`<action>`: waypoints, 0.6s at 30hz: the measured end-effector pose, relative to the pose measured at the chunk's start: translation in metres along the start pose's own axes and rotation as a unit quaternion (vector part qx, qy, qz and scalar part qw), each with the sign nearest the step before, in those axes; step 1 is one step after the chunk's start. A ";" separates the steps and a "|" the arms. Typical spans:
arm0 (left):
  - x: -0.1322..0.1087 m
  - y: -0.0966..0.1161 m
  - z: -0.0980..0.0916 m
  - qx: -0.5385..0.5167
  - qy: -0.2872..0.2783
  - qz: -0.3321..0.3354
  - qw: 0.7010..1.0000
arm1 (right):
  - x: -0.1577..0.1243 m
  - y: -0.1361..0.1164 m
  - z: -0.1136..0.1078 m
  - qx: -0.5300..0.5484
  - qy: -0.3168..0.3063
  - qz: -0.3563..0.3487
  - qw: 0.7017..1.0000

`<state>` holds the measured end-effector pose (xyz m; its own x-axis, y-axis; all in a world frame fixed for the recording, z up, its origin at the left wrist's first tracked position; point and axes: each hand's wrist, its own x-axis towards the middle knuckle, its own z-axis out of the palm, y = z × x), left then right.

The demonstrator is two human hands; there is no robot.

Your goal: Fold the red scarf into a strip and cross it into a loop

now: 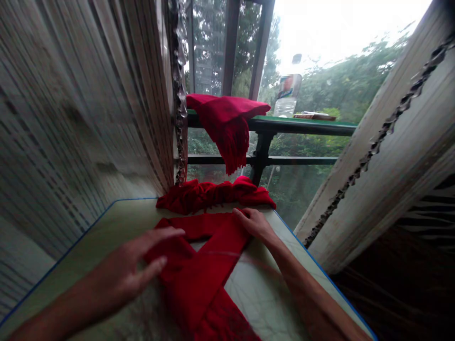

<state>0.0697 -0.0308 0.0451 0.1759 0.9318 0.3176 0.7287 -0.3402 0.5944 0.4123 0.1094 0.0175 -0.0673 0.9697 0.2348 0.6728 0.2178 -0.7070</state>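
A red scarf (209, 251) lies on the table in a crossed loop. Its two ends overlap toward me, and a small gap shows the tabletop inside the loop. My right hand (255, 221) pinches the scarf's far right corner. Over the scarf's left side is my left hand (137, 263), slightly blurred, with thumb and fingers apart; whether it touches the cloth I cannot tell. Fringe shows on the near end at the bottom of the view. Just beyond lies a bunched red fringed cloth (216, 194) along the table's far edge.
The pale table (103, 237) has a blue edge. Past it, a folded red fringed scarf (227, 111) hangs over a dark railing (305, 127). A clear plastic bottle (287, 97) and a flat item (314, 116) stand on the ledge. Curtains (88, 94) flank the left side.
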 end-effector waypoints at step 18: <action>0.077 -0.023 -0.031 0.004 0.044 -0.123 0.991 | 0.003 -0.002 -0.013 0.011 0.029 -0.018 0.999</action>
<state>0.0463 0.0450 0.0791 -0.0649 0.9716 0.2275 0.7477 -0.1036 0.6559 0.4201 0.1102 0.0283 -0.0481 0.9535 0.2975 0.6546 0.2551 -0.7116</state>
